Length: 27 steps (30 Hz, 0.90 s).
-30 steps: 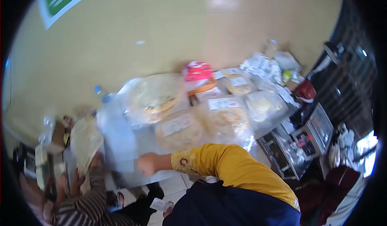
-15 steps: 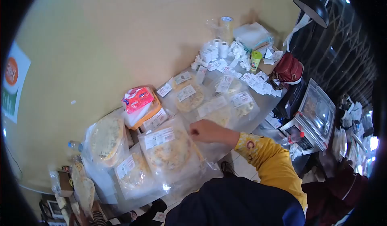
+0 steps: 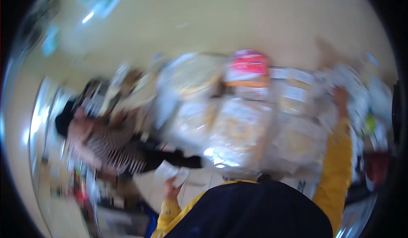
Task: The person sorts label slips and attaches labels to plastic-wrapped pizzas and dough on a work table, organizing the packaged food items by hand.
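My left hand (image 3: 171,188), low in the view, is closed on a small white paper (image 3: 172,172) over the tiled floor. My right hand (image 3: 339,97) reaches to the right part of the table, beside crumpled white papers (image 3: 350,83); its fingers are smeared by motion. Bagged flat round foods lie between: a large one (image 3: 238,129) in the middle, a stack (image 3: 197,74) behind it, another bag (image 3: 193,119) to its left, and labelled packs (image 3: 295,93) nearer my right hand. A pink and white packet (image 3: 247,66) sits at the wall side.
A person in a striped top (image 3: 112,146) stands at the left end, arms toward the table. A green cup (image 3: 369,123) and a dark red bag (image 3: 377,168) are at the right. The wall (image 3: 272,21) runs behind the table.
My right hand has moved from above the bagged food to the papers farther right. The view has swung left, so the person and my left hand with the paper now show.
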Motion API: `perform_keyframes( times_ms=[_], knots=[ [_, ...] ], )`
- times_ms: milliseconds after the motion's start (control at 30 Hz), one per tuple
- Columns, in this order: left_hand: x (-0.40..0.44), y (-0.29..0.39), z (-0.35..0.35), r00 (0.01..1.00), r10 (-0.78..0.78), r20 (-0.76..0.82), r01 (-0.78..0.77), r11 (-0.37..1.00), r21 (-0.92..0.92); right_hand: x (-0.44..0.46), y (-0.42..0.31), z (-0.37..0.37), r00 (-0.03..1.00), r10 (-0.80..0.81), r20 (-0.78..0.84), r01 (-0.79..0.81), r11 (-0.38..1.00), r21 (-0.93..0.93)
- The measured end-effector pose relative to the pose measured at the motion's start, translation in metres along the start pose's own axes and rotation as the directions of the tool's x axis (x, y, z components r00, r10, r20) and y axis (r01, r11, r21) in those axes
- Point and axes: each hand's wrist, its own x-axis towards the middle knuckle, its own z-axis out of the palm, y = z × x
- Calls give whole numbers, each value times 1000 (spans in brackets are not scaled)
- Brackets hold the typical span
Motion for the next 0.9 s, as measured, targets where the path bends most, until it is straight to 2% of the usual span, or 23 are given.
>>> perform_keyframes(
  times_ms=[33,67,100,133,200,300,367,467,533,567,600,633,700,733,800,833,900],
  knots=[
    [-13,56,37,975,-216,-59,115,709,-695,11,-6,-4,977,148,151,-195,907,372],
    [-19,73,42,993,-110,-44,50,720,-692,23,-13,-9,906,295,302,-419,542,728],
    [-22,82,42,997,-82,-11,52,724,-687,37,-20,-15,797,422,432,-528,140,837],
    [-26,94,58,1000,0,27,20,664,-747,44,-16,8,837,322,443,-493,91,865],
    [-35,130,70,996,-11,83,71,651,-756,48,-52,-36,865,231,445,-484,155,861],
    [-35,141,80,982,50,182,110,632,-767,51,-107,-85,915,86,394,-404,175,898],
    [-36,153,95,969,72,237,132,659,-740,48,-148,-135,940,-90,328,-321,88,943],
    [-35,160,107,936,80,342,191,701,-687,15,-236,-244,947,-240,214,-207,55,977],
    [-38,156,122,911,85,403,190,781,-595,-13,-281,-277,895,-418,157,-183,-23,983],
    [-39,153,127,881,66,468,182,866,-465,-30,-304,-297,874,-480,73,-84,-1,996],
    [-40,148,131,848,41,529,159,932,-327,-52,-330,-306,860,-509,-23,-66,-157,985],
    [-42,142,136,823,-9,568,183,951,-250,-70,-348,-343,784,-608,126,-246,-118,962],
    [-45,135,138,748,-86,659,222,967,-126,-111,-388,-358,812,-569,-131,61,-141,988],
    [-48,129,135,759,-70,647,181,978,-107,-126,-405,-367,801,-546,-245,208,-131,969],
    [-51,120,130,773,-29,633,96,993,-72,-154,-430,-369,775,-618,-129,170,9,985],
    [-53,121,125,795,-38,605,52,999,-5,-162,-438,-366,782,-619,-74,115,27,993],
    [-53,109,106,757,-41,652,55,998,-1,-176,-452,-371,786,-618,36,2,61,998]
  ],
)
